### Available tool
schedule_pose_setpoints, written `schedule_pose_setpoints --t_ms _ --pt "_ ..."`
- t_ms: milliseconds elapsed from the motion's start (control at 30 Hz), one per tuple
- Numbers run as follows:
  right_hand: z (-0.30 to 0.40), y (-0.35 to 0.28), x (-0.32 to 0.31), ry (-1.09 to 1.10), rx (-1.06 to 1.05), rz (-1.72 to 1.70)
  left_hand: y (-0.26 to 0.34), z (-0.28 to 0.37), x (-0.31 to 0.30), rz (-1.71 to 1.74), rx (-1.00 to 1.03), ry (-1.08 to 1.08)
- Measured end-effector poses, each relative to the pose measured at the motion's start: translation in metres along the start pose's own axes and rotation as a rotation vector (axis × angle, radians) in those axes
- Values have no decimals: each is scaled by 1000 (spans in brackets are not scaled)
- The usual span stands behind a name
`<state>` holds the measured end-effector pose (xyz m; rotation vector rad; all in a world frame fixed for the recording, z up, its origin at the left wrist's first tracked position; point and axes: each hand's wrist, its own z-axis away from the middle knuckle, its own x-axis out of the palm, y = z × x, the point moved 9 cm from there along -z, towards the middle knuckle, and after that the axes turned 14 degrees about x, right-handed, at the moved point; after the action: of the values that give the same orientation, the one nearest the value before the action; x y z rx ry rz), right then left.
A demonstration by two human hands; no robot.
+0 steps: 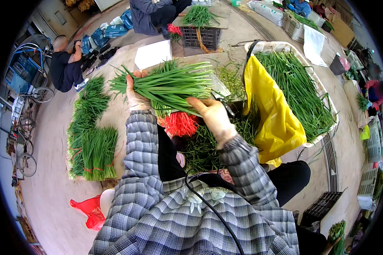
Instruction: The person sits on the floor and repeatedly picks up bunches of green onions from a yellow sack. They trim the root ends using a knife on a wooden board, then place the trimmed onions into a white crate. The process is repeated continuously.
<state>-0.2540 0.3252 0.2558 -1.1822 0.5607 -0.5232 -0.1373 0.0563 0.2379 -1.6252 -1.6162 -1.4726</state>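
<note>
My left hand (138, 94) is wrapped around the leafy part of a loose bunch of garlic chives (175, 79), held up before me with its pale stalk ends to the right. At those lower stalks, my right hand (214, 116) has its thumb and fingers closed on a few strands; some fingertips are hidden. Below the bunch hangs a cluster of red ties (181, 123). Just beyond my right hand lies a dark-handled tool (227, 107), partly covered. Loose green leaves (201, 149) fill the space between my legs.
Tied chive bundles (99, 153) lie on a board at left. To the right, a white crate (334, 110) holds loose chives, with a yellow sheet (271, 118) draped beside it. A white box (153, 54) stands ahead. A person (65, 65) squats at far left; others sit around.
</note>
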Motion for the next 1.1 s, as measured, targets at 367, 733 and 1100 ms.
schedule_pose_setpoints --t_ms 367,733,1100 --pt "0 114 -82 -24 313 983 19 -1 11 146 33 -227" --pt "-5 9 -68 342 -230 -4 11 0 7 230 -71 -206" --pt "1 -20 -66 163 -436 -9 14 16 8 -10 6 171"
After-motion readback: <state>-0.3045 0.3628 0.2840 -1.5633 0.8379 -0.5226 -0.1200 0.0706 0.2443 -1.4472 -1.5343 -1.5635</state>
